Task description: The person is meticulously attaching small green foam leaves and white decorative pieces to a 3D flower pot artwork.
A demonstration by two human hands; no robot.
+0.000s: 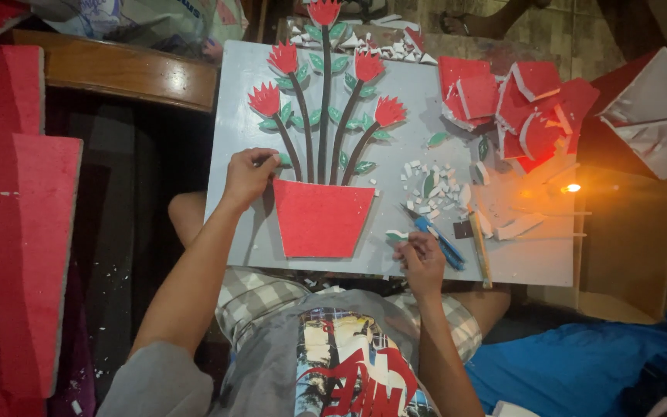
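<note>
Green leaf (283, 160) under left fingers (265, 158)

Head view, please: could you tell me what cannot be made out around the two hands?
- Left hand: its closed fingers hide whatever it presses beside the darkest stem.
- Right hand: curled fingers hide what it pinches near the blue cutter.
- White scraps: too small to identify.

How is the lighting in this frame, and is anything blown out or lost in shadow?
Head view: uneven, warm light falls on the grey board; a small bright flame at right is blown out, casting an orange glow around it. The left hand and right hand are lit and sharp enough. The gap left of the board is near black, and the frame edges bow slightly.
</note>
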